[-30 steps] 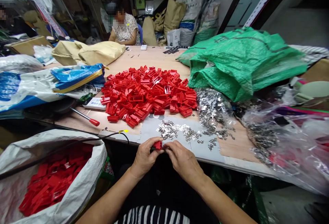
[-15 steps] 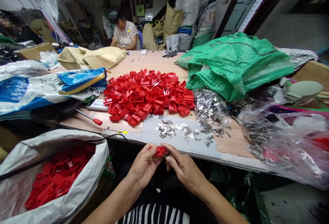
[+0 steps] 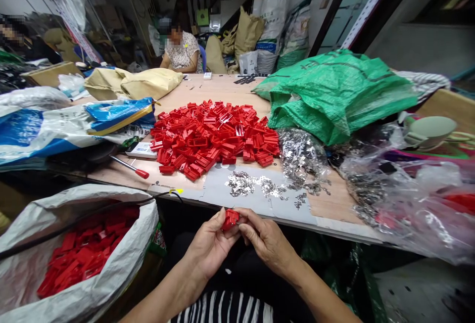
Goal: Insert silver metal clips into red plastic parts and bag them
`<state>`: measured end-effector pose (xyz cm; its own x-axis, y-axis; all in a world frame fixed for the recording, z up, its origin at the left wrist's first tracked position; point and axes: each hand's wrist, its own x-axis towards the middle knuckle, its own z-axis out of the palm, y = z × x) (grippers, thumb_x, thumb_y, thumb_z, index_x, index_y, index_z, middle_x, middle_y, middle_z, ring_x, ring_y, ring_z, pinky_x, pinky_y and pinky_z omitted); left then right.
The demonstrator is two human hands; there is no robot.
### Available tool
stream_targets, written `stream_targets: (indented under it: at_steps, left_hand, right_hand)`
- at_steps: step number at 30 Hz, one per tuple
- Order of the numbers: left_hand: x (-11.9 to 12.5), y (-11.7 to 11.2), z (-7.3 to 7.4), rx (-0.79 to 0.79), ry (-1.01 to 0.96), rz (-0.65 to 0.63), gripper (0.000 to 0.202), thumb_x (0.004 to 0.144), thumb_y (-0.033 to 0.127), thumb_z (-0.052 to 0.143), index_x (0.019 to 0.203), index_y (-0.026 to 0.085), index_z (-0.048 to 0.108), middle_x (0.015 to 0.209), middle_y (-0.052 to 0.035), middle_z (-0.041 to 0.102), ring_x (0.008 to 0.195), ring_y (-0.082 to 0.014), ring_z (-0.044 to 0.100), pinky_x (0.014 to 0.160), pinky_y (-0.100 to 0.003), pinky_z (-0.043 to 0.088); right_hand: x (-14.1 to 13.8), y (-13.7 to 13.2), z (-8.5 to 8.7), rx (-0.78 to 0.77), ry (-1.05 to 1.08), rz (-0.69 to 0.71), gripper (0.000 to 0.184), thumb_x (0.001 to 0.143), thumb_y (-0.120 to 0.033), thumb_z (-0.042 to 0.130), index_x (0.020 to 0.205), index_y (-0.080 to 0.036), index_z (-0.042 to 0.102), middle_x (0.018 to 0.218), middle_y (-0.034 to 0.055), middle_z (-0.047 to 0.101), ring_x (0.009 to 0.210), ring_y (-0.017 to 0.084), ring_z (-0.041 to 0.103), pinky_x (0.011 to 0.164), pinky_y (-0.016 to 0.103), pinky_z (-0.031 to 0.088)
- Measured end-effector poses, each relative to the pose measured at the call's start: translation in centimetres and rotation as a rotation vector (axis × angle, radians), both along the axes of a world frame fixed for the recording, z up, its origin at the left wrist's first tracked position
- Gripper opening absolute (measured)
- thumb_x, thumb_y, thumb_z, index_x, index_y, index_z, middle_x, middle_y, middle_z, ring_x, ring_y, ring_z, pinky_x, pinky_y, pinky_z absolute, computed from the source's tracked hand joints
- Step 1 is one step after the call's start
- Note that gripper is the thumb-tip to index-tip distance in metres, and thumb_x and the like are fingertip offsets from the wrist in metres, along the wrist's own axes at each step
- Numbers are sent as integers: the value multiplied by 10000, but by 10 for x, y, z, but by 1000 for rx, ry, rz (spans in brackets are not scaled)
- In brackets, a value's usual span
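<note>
Through the head camera I look down on the wearer's two bare hands, held together just off the near edge of the table (image 3: 230, 88). The left hand (image 3: 210, 246) grasps a red plastic part (image 3: 230, 219) between thumb and fingers. The right hand (image 3: 269, 241) has its thumb and forefinger drawn together at the right end of that part; I cannot tell whether they pinch a small piece there.

Beyond the hands, small metal pieces (image 3: 241, 184) lie scattered on a grey sheet (image 3: 260, 208), with a heap of similar red parts (image 3: 211, 140) behind them.

For writing, I get little. The blue-and-white bag (image 3: 63, 125) on the left carries large printed characters, too warped for me to read. A white box (image 3: 143, 150) beside the heap bears blue print, too small to make out. The green bag (image 3: 337, 98) at right has dark markings I cannot decipher, and the tall white sack (image 3: 276, 9) at the back shows blurred greenish lettering. A yellow tag (image 3: 176, 191) sits on the black cable (image 3: 161, 195) near the open white sack (image 3: 143, 241) at lower left, which holds more red parts (image 3: 79, 258).
</note>
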<state>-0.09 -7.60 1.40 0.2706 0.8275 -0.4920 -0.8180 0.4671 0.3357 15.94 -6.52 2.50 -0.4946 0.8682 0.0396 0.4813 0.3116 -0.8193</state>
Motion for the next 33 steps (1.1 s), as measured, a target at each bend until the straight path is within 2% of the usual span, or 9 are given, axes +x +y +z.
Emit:
stream_targets:
  at_steps: [7,11,14,16,18,22,26,30,33]
  left_hand:
    - [2,-4,0,96,-10,20,88,833,191,657,812,106,647,875,-74,698,882,-190,690,986,-385,496]
    - [1,-2,1,77,-9,26,104,865,196,616,852,99,652,912,-86,703,834,-168,693,908,-343,539]
    - [0,-1,3,53,-5,37,151,906,186,547,870,84,653,915,-109,705,829,-168,693,831,-302,560]
    - [0,-2,5,40,-15,53,177,922,168,510,862,80,652,902,-108,705,817,-161,691,846,-306,555]
    - [1,-3,7,36,-28,68,192,929,158,491,855,80,651,887,-100,705,790,-147,690,867,-309,548]
    - [4,-6,5,61,-36,51,165,914,159,521,836,83,644,887,-103,709,848,-175,696,937,-354,517]
    - [2,-6,1,99,2,21,99,862,191,613,801,113,621,894,-83,716,898,-188,695,990,-369,474]
    - [-28,-6,13,234,251,-47,197,783,240,709,697,158,552,881,-51,719,944,-213,689,962,-334,467]
    - [-80,-9,36,387,682,-44,218,767,309,715,704,168,563,977,-46,707,982,-226,671,906,-299,479]
  right_hand:
    - [-4,3,-7,40,138,-131,355,983,-393,340,1063,-216,637,599,-17,557,613,129,578,612,219,440]
    - [-1,4,-3,24,73,-28,343,979,-385,362,1192,-219,573,624,-22,585,579,124,568,598,221,446]
    - [-1,2,0,80,4,3,341,969,-357,393,1256,-221,514,793,19,673,708,154,633,685,252,480]
    - [-3,1,-2,134,-4,-22,315,968,-338,391,1230,-228,527,964,53,693,833,177,656,759,273,486]
    - [-4,1,-6,164,6,-49,299,967,-334,394,1203,-232,546,1017,60,688,874,184,657,783,277,482]
    - [-7,1,-14,91,122,-124,298,976,-358,376,1103,-224,610,816,22,666,726,145,624,698,243,463]
    - [-8,1,-16,-52,236,-135,345,980,-407,361,1064,-210,632,619,-28,527,568,107,500,584,221,404]
    - [-3,2,-14,-129,241,-117,371,980,-423,355,1162,-208,596,581,-50,451,559,102,462,601,227,380]
    - [7,7,-15,-130,214,-186,392,974,-439,357,1196,-204,578,588,-49,458,574,107,466,616,237,375]
